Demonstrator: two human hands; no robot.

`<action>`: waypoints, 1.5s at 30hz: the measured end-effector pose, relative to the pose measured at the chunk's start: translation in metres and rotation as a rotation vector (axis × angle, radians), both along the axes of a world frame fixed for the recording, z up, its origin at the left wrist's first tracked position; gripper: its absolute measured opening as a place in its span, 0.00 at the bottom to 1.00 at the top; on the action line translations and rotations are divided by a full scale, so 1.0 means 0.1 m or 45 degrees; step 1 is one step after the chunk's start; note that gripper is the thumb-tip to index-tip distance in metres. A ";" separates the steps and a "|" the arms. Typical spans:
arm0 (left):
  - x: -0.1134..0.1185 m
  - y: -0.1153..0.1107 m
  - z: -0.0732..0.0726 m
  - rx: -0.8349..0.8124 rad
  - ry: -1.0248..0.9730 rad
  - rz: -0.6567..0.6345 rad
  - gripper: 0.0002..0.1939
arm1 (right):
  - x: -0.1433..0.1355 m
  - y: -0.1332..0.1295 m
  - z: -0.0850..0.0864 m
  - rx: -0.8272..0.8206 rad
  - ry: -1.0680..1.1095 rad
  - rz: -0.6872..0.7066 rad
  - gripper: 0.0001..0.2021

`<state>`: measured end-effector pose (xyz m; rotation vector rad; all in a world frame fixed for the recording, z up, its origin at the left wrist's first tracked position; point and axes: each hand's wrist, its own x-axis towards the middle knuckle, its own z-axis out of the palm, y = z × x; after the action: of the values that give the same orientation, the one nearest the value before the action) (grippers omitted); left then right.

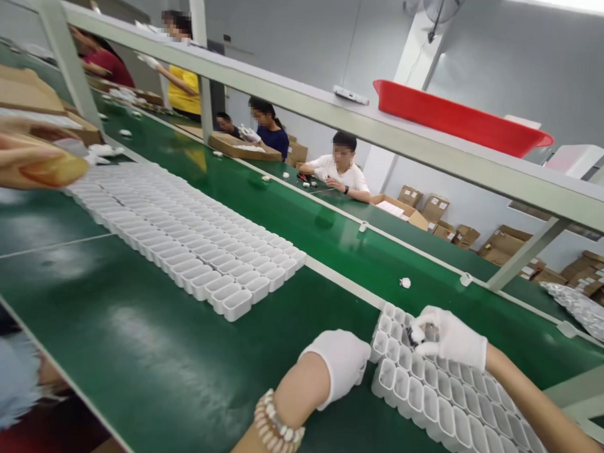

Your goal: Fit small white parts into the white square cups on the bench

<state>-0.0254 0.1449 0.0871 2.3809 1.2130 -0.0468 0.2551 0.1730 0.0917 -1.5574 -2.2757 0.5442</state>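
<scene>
My left hand [336, 365], in a white glove with a bead bracelet at the wrist, is closed at the left edge of the right-hand block of white cups [438, 413]. A bit of white shows under its fingers, too hidden to name. Over the back rows of that block, my right hand [447, 336], also gloved in white, pinches a small black and white part [416, 335]. Open-topped oval cups stand side by side in rows. A larger block of white cups [182, 228] lies to the left.
A co-worker's hand [39, 158] reaches in at the far left. Behind the cups runs a green conveyor belt [332, 224] with small white pieces. A red tray [457, 120] sits on the overhead shelf [288, 96]. Several people work beyond.
</scene>
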 end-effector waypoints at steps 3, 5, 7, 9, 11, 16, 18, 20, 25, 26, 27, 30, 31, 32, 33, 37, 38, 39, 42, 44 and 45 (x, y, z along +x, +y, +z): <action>-0.05 -0.03 0.02 0.065 -0.015 -0.018 0.10 | 0.04 -0.10 -0.04 -0.042 -0.064 0.049 0.23; -0.07 -0.04 0.01 0.101 -0.042 -0.007 0.08 | 0.10 0.05 -0.04 0.014 -0.065 -0.039 0.30; -0.08 -0.03 0.01 0.143 -0.098 0.044 0.05 | 0.18 0.33 -0.06 0.086 -0.032 -0.202 0.30; -0.09 -0.02 0.01 0.198 -0.170 0.115 0.02 | 0.25 0.65 -0.12 0.097 0.001 -0.352 0.24; -0.10 -0.01 0.01 0.242 -0.281 0.188 0.03 | 0.29 0.91 -0.21 0.065 0.034 -0.455 0.18; -0.05 0.04 0.01 0.165 -0.822 0.274 0.13 | 0.19 1.09 -0.36 -0.021 0.172 -0.527 0.11; 0.01 0.05 0.00 0.142 -0.973 0.256 0.17 | 0.15 1.04 -0.30 -0.037 0.244 -0.489 0.10; 0.07 0.05 -0.03 0.133 -1.086 0.273 0.19 | 0.11 0.94 -0.17 -0.038 0.323 -0.424 0.11; 0.21 -0.03 -0.11 0.356 -1.188 0.286 0.14 | 0.02 0.35 0.24 -0.049 0.505 -0.253 0.19; 0.24 -0.06 -0.12 0.455 -1.187 0.237 0.14 | -0.02 0.14 0.31 -0.052 0.532 -0.224 0.22; 0.27 -0.09 -0.13 0.553 -1.191 0.181 0.14 | -0.06 -0.08 0.36 -0.050 0.551 -0.202 0.25; 0.35 -0.20 -0.14 0.753 -1.234 0.017 0.23 | -0.22 -0.78 0.48 0.040 0.497 -0.164 0.26; 0.38 -0.23 -0.15 0.792 -1.238 -0.040 0.25 | -0.27 -0.99 0.50 0.087 0.439 -0.164 0.24; 0.40 -0.27 -0.15 0.832 -1.241 -0.106 0.27 | -0.31 -1.16 0.51 0.134 0.381 -0.175 0.22; 0.42 -0.30 -0.15 0.879 -1.246 -0.178 0.28 | -0.34 -1.29 0.51 0.182 0.333 -0.190 0.21; 0.49 -0.39 -0.14 1.065 -1.277 -0.377 0.31 | -0.32 -1.50 0.44 0.377 0.272 -0.203 0.20; 0.51 -0.40 -0.15 1.084 -1.280 -0.390 0.31 | -0.29 -1.50 0.42 0.414 0.256 -0.182 0.20; 0.52 -0.41 -0.15 1.094 -1.276 -0.395 0.31 | -0.27 -1.50 0.40 0.437 0.233 -0.158 0.20; 0.54 -0.41 -0.19 1.096 -1.245 -0.395 0.31 | -0.21 -1.48 0.34 0.442 0.190 -0.097 0.21; 0.54 -0.40 -0.22 1.097 -1.221 -0.391 0.30 | -0.20 -1.49 0.33 0.374 0.229 -0.070 0.21; 0.54 -0.39 -0.23 1.100 -1.212 -0.394 0.30 | -0.20 -1.49 0.32 0.329 0.262 -0.064 0.22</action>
<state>0.0286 0.1060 0.0638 2.6173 0.3955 1.5837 0.2346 0.0240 0.1240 -1.3627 -2.0550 0.3613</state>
